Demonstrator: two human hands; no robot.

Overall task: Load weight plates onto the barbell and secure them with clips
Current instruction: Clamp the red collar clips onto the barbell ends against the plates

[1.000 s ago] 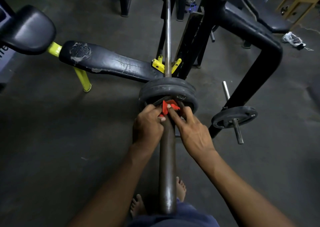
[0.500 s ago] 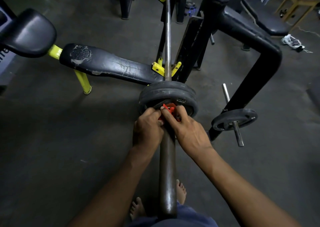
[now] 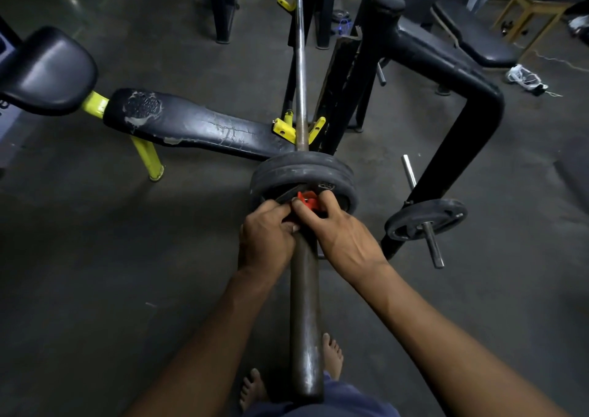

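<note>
My barbell [image 3: 305, 314] runs straight away from me, its thick dull brown sleeve scuffed and worn, its near end over my lap above my bare feet [image 3: 333, 354]. Further up the sleeve sit the weight plates [image 3: 302, 174], two round black discs pressed face to face, their rims rubbery and grey with dust, a small label on the near face. Beyond them the bar narrows to a bright steel shaft that lies in a yellow cradle [image 3: 284, 128] on the rack.

Right against the near plate's face is the clip [image 3: 307, 199], a small bright red plastic collar around the sleeve; only its top shows between my fingers. My left hand [image 3: 266, 241] has its grip curled in at the left of the sleeve, fingertips pinching at the clip's side. My right hand [image 3: 342, 233] reaches over from the right, thumb and forefinger closed on the red piece, the other fingers bent over the plate's hub. The two hands touch each other at the thumbs.

To the left a worn black bench pad [image 3: 197, 125] with cracked vinyl stands on yellow legs. To the right a single black plate [image 3: 425, 219] hangs on a steel peg of a black frame [image 3: 478, 97], well apart from my hands. The floor [image 3: 111, 257] is dark grey concrete.
</note>
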